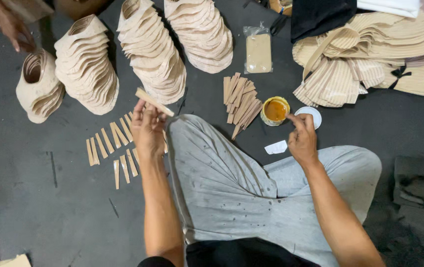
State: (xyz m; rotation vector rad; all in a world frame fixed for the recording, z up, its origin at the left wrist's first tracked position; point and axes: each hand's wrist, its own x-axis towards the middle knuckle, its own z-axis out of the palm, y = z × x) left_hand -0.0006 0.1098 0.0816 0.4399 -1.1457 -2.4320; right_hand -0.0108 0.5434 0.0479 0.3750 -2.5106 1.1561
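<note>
Currently the left hand [147, 126] pinches a slim tan strip of stiff material [154, 102], fingers closed on its lower part, long axis running up-left to down-right. The small round tin of amber glue [275, 110] lies to its right, nearer the right hand [302, 138], whose grip is curled shut beside the tin; whether it holds anything cannot be told.

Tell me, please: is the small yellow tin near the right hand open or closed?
Open. The small yellow tin stands upright with amber glue showing inside, and its white lid lies on the floor beside it, by the right hand.
</note>
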